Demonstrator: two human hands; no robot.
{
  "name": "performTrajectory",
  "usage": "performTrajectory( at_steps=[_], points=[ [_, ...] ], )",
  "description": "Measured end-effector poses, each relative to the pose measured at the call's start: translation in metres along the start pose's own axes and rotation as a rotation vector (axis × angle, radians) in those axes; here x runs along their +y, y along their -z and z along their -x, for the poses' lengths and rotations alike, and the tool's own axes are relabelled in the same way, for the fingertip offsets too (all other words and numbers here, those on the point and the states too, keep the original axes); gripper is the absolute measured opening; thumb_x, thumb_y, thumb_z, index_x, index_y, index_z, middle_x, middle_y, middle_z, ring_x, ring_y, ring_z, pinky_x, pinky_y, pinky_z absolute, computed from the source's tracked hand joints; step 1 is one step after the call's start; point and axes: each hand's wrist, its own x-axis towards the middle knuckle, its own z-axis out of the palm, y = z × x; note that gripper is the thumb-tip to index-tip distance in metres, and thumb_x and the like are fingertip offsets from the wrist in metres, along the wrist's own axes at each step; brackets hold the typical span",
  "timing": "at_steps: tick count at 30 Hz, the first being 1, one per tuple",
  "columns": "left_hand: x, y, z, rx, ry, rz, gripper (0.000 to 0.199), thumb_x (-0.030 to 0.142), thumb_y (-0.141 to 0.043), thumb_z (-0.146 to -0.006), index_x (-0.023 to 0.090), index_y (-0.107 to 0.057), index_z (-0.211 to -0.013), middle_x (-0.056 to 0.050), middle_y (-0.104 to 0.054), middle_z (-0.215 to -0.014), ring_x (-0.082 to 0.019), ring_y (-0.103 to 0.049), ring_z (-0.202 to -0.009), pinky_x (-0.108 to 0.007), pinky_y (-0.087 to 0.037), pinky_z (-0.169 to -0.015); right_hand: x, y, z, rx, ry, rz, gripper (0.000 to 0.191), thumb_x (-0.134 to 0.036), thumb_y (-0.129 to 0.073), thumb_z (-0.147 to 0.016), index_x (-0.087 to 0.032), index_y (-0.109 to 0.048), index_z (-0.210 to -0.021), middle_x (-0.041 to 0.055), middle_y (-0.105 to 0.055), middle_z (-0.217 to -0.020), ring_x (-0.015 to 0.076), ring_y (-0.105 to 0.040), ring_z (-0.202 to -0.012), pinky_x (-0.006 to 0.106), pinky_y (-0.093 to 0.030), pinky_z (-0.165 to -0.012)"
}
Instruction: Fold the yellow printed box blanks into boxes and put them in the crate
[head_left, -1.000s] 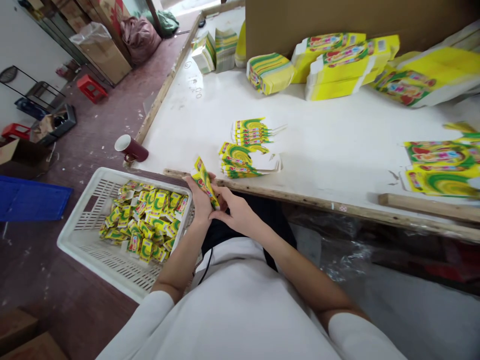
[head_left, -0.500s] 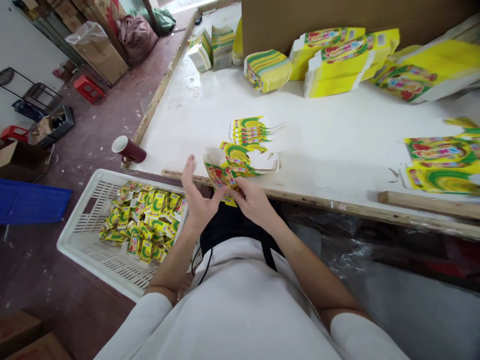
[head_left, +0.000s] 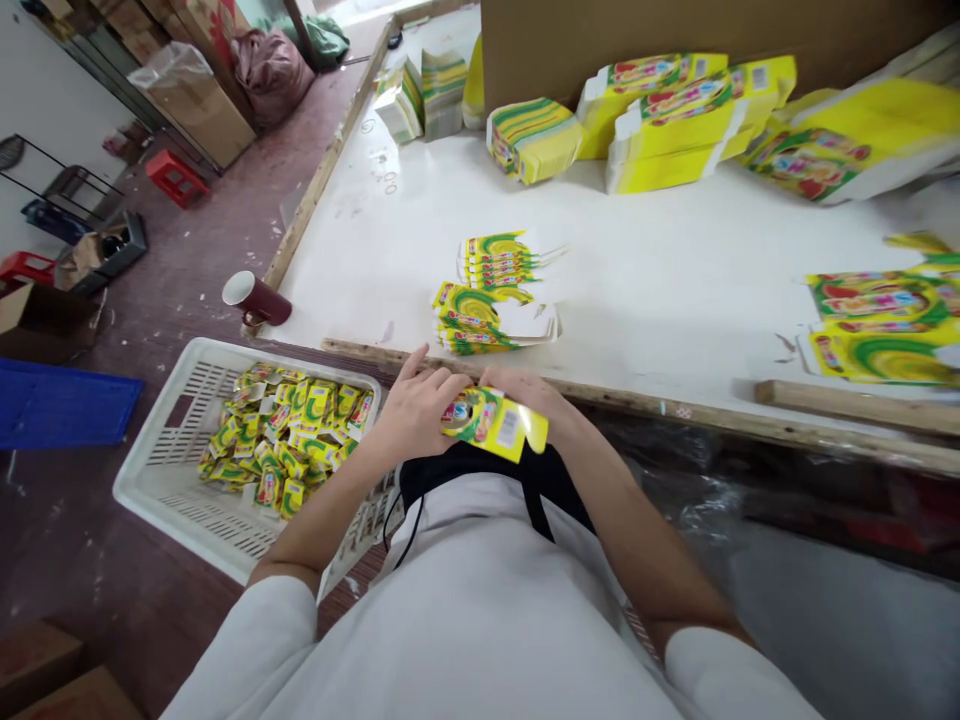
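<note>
Between my two hands, just in front of the table's edge, is a small yellow and green printed carton. A yellow flap stands out at its right end, next to a barcode. My left hand is closed around the carton's left end. Along its far side curl the fingers of my right hand, partly hidden by the carton. Straight ahead on the table lies a fanned stack of flat cartons, with another small fanned stack behind it.
A white plastic basket holding many small cartons stands on the floor at my left. A maroon mug is near the table's left corner. Bigger yellow cartons line the back, and more flat cartons lie at right beside a wooden strip.
The carton has been turned and drawn closer to my body, its barcode end now pointing right. My left hand, earlier spread, has closed on it.
</note>
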Motion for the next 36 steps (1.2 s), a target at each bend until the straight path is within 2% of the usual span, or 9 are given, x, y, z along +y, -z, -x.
performTrajectory(
  at_steps=[3,6,10,13,17,22,26,30,36],
  points=[
    [-0.003,-0.008,0.006,0.078,0.225,0.155,0.043,0.048,-0.073,-0.076,0.021,-0.061,-0.107,-0.005,-0.069,-0.09,-0.026,-0.068,-0.086,-0.045,-0.05,-0.098,-0.005,0.001,0.003,0.347,0.243,0.115,0.046,-0.068,-0.054,-0.087,-0.023,-0.061,-0.079,-0.0016,-0.056,-0.063,0.0158,-0.055,-0.059,0.031,-0.05,-0.06],
    [-0.007,-0.014,0.008,0.103,0.418,0.469,0.038,0.05,-0.068,-0.083,0.022,-0.061,-0.108,-0.001,-0.069,-0.081,-0.019,-0.065,-0.072,-0.033,-0.052,-0.074,-0.009,-0.006,0.009,0.565,0.538,0.469,0.026,-0.049,-0.057,-0.094,-0.025,-0.064,-0.089,0.0027,-0.063,-0.077,0.02,-0.063,-0.076,0.036,-0.055,-0.076],
    [-0.005,-0.021,0.004,0.145,0.377,0.818,0.029,0.045,-0.071,-0.081,0.018,-0.065,-0.092,-0.003,-0.07,-0.089,-0.018,-0.065,-0.081,-0.031,-0.053,-0.078,-0.005,-0.021,0.009,0.302,0.713,0.751,0.019,-0.029,-0.06,-0.093,-0.023,-0.065,-0.111,0.0108,-0.064,-0.109,0.0249,-0.063,-0.106,0.042,-0.055,-0.092],
    [0.001,-0.025,0.002,0.164,0.37,0.973,0.038,0.049,-0.076,-0.076,0.018,-0.067,-0.096,-0.005,-0.071,-0.092,-0.021,-0.066,-0.087,-0.035,-0.057,-0.082,0.002,-0.026,0.003,0.303,0.671,0.714,0.021,-0.024,-0.057,-0.094,-0.024,-0.066,-0.113,0.0113,-0.061,-0.112,0.0251,-0.061,-0.111,0.042,-0.056,-0.091],
    [0.005,-0.028,0.004,0.131,0.422,1.23,0.049,0.061,-0.079,-0.07,0.018,-0.067,-0.092,-0.003,-0.069,-0.085,-0.02,-0.068,-0.081,-0.036,-0.06,-0.079,0.012,-0.026,-0.004,0.298,0.542,0.356,0.03,-0.03,-0.066,-0.09,-0.027,-0.058,-0.118,0.0047,-0.062,-0.104,0.0176,-0.065,-0.087,0.034,-0.059,-0.076],
    [-0.003,-0.037,0.004,0.051,0.376,1.438,0.071,0.08,-0.074,-0.059,0.015,-0.068,-0.087,-0.006,-0.071,-0.079,-0.024,-0.071,-0.078,-0.037,-0.061,-0.073,0.017,-0.029,-0.006,0.119,0.349,-0.082,0.036,-0.042,-0.073,-0.086,-0.026,-0.056,-0.113,-0.004,-0.056,-0.082,0.0078,-0.051,-0.052,0.022,-0.047,-0.042],
    [-0.009,-0.046,0.002,0.026,0.39,1.486,0.093,0.099,-0.053,-0.052,0.014,-0.069,-0.085,-0.011,-0.073,-0.078,-0.03,-0.072,-0.088,-0.036,-0.06,-0.07,0.016,-0.028,-0.006,-0.004,0.314,-0.131,0.028,-0.046,-0.074,-0.084,-0.021,-0.062,-0.087,-0.0061,-0.048,-0.068,0.0066,-0.045,-0.048,0.022,-0.044,-0.041],
    [-0.005,-0.044,0.0,0.014,0.496,1.59,0.085,0.094,-0.056,-0.061,0.014,-0.069,-0.086,-0.01,-0.074,-0.077,-0.028,-0.073,-0.085,-0.033,-0.058,-0.069,0.015,-0.025,-0.005,0.026,0.298,-0.104,0.031,-0.049,-0.076,-0.083,-0.021,-0.065,-0.093,-0.0042,-0.056,-0.073,0.0069,-0.047,-0.05,0.022,-0.044,-0.043],
    [0.002,-0.037,-0.004,0.038,0.527,1.686,0.081,0.09,-0.046,-0.072,0.013,-0.068,-0.084,-0.01,-0.071,-0.073,-0.023,-0.07,-0.075,-0.029,-0.052,-0.057,0.015,-0.025,-0.005,-0.119,0.218,-0.244,0.04,-0.06,-0.064,-0.089,-0.021,-0.069,-0.091,-0.002,-0.058,-0.065,0.0126,-0.057,-0.059,0.028,-0.054,-0.058]
  ],
)
